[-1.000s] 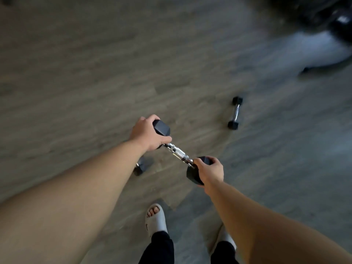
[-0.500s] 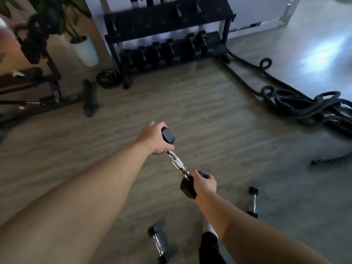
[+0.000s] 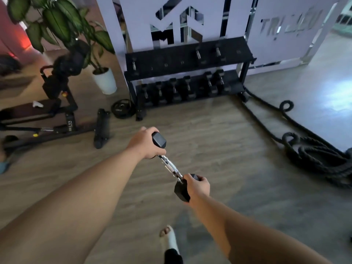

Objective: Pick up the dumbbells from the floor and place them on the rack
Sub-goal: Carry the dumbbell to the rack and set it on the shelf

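I hold one black hex dumbbell (image 3: 170,167) with a chrome handle in the air above the wood floor. My left hand (image 3: 145,142) grips its far head and my right hand (image 3: 196,186) grips its near head. The handle between them runs diagonally. The black two-tier rack (image 3: 187,55) stands ahead against a white wall panel. Its lower shelf carries several dumbbells (image 3: 185,88), and its upper shelf holds a few small ones (image 3: 207,52). The rack is well beyond my hands.
A coiled black battle rope (image 3: 312,155) lies on the right, trailing to the rack's foot. A weight bench (image 3: 51,119) and a potted plant (image 3: 104,80) stand on the left, with a weight plate (image 3: 122,108) by the rack. My sandalled foot (image 3: 169,240) shows below.
My view has lifted from the floor toward the rack, which is nearer now. The loose dumbbells on the floor have dropped out of view. Both hands keep their grip.
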Demonstrator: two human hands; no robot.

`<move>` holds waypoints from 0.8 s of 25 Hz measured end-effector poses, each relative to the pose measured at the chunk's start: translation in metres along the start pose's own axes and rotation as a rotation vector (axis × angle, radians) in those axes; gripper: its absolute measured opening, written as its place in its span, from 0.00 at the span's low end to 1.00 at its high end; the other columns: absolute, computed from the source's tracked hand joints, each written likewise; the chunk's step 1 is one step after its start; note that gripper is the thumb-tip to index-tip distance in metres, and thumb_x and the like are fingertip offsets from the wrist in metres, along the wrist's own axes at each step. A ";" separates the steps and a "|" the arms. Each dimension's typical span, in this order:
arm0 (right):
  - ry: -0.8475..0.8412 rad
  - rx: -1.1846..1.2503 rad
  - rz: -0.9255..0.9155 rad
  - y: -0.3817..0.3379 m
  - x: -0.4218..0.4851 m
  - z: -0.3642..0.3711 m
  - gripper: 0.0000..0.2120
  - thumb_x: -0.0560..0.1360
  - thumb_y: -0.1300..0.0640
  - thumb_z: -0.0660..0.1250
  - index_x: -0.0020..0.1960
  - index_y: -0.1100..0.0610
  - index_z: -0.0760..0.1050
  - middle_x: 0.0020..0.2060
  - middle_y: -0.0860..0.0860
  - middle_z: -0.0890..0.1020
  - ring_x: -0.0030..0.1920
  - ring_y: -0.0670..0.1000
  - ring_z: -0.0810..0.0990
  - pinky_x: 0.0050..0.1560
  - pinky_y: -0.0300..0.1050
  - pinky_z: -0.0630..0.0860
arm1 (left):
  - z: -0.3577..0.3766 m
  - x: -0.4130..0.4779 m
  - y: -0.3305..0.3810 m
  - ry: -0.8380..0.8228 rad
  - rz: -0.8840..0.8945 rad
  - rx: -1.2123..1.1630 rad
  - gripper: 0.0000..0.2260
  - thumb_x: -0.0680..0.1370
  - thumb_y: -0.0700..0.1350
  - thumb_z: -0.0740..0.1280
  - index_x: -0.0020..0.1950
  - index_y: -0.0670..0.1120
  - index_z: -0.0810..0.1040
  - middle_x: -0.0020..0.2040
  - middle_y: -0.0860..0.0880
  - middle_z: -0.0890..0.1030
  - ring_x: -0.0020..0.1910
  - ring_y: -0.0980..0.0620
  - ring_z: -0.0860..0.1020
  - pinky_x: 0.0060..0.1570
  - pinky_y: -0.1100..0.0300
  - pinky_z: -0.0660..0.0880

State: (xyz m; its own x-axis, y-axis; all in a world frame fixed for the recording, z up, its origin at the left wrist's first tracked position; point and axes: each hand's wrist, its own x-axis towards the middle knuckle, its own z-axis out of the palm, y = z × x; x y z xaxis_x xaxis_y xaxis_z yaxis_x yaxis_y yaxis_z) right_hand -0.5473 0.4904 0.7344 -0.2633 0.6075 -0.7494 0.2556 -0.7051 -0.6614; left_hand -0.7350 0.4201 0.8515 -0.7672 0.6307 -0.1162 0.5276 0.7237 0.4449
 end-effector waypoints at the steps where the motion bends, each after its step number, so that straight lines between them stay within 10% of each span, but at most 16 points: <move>1: 0.001 0.004 -0.005 -0.017 0.013 0.017 0.16 0.61 0.53 0.75 0.49 0.49 0.80 0.49 0.53 0.85 0.49 0.58 0.85 0.45 0.64 0.86 | -0.007 0.025 -0.002 -0.005 0.008 0.003 0.33 0.61 0.54 0.82 0.63 0.55 0.77 0.56 0.50 0.72 0.50 0.47 0.76 0.46 0.57 0.73; 20: 0.124 0.161 -0.163 -0.403 0.351 0.325 0.14 0.67 0.55 0.77 0.51 0.50 0.79 0.49 0.53 0.84 0.47 0.56 0.86 0.42 0.56 0.87 | -0.102 0.621 0.036 -0.036 0.190 0.021 0.34 0.60 0.57 0.79 0.64 0.57 0.73 0.58 0.52 0.70 0.55 0.47 0.75 0.54 0.50 0.79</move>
State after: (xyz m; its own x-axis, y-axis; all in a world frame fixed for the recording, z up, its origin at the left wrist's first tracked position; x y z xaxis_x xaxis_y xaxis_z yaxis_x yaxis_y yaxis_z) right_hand -1.0450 0.8693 0.7474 -0.1700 0.7511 -0.6379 0.0651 -0.6374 -0.7678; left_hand -1.2300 0.8089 0.8861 -0.6399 0.7659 -0.0633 0.6696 0.5961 0.4432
